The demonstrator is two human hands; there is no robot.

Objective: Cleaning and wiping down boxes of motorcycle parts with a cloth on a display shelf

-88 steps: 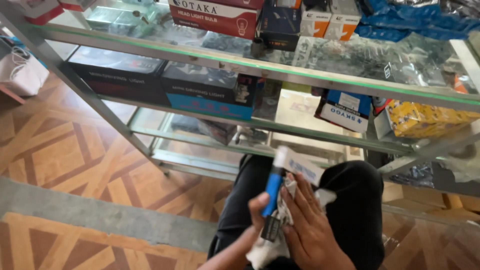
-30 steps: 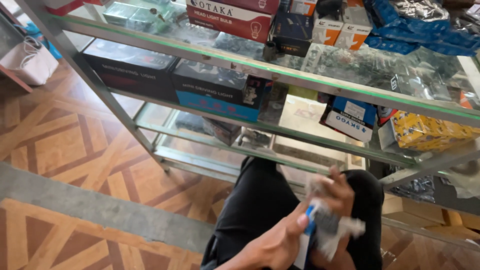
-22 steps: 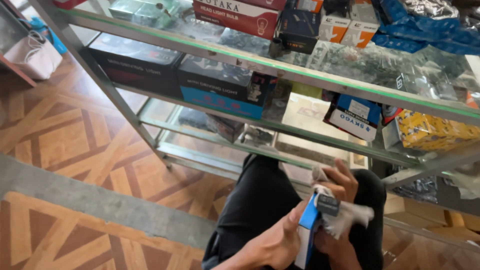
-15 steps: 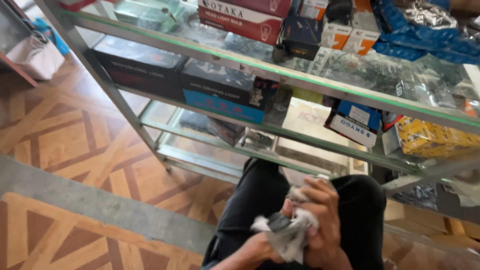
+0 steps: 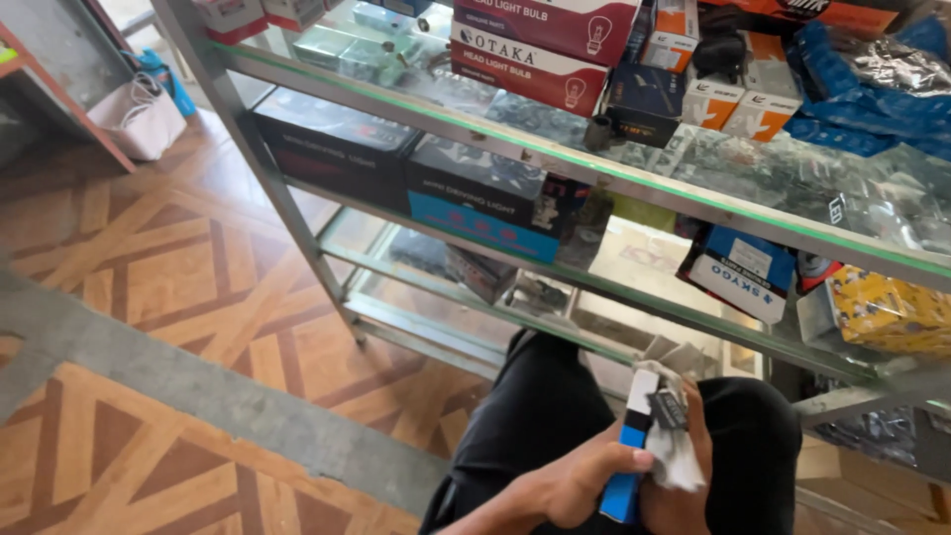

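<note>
At the far left a white bag [image 5: 139, 119] sat on the patterned wooden floor [image 5: 168, 287], with a blue bottle [image 5: 168, 84] just behind it. Next came the metal-framed glass shelf unit [image 5: 297, 228], its upper shelf carrying red and white cartons [image 5: 540, 45] and its middle shelf dark boxes [image 5: 337, 149].

Lower down, over the person's black-trousered knees, the left hand [image 5: 580, 485] was closed around a slim blue and white box [image 5: 629, 451], thumb laid across its face. A moment before, that box had been out of sight under the bunched cloth; now it stood upright and showed again, so the wiping seemed to have moved to another side of it. The right hand [image 5: 684, 466] pressed a pale cloth [image 5: 679, 451] and a small dark piece [image 5: 669, 408] against the box's right edge, fingers curled round them. Further right, a blue and white carton [image 5: 743, 272] and a yellow packet [image 5: 887, 312] lay on the middle shelf.
</note>
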